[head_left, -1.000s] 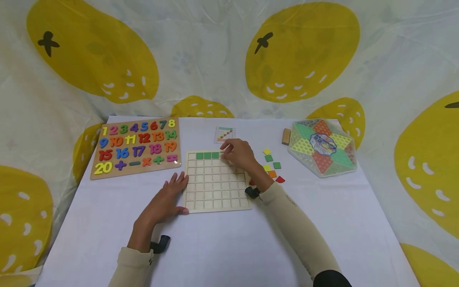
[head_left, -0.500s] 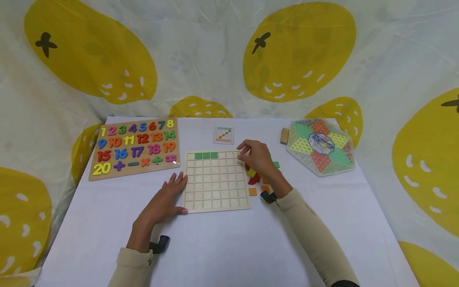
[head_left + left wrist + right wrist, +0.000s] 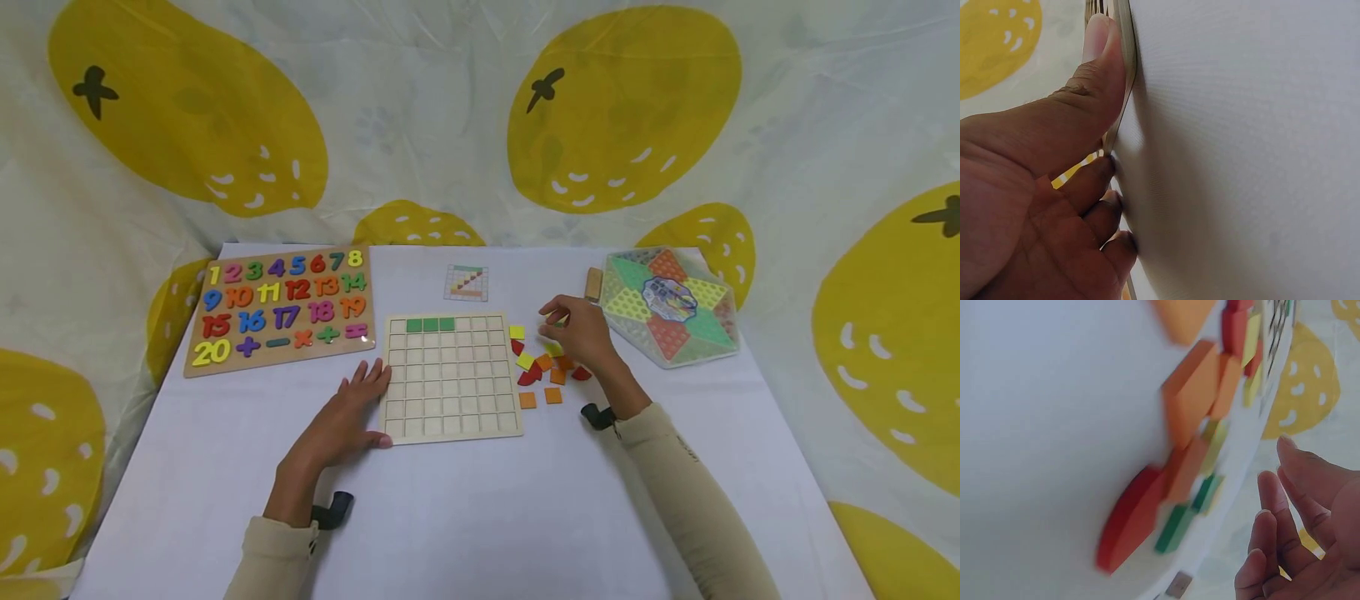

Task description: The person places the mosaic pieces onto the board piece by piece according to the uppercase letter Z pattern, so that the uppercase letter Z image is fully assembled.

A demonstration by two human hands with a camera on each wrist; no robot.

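Observation:
A pale wooden grid board [image 3: 452, 385] lies flat mid-table, with three green square tiles [image 3: 431, 325] side by side in its top row. My left hand [image 3: 337, 423] rests along the board's left edge, fingers spread and thumb at the lower corner. In the left wrist view, the thumb [image 3: 1100, 75] and fingertips touch the board's rim. Right of the board, my right hand [image 3: 587, 335] hovers over loose tiles, partly hiding some. Its fingers are loosely bent with nothing between them. Among those tiles are orange squares [image 3: 553, 396], yellow squares [image 3: 525, 361] and red curved pieces [image 3: 581, 373].
Behind the board lies a small pattern card [image 3: 467, 283]. A board of coloured numbers [image 3: 285, 317] sits at the left. A hexagonal star-patterned game box [image 3: 671, 308] and a small wooden block [image 3: 594, 284] stand at the back right. A fruit-print cloth [image 3: 420, 125] hangs behind the table.
My right hand has moved right, from the end of the green row across the board to above the loose tiles. The left hand stays at the board's edge.

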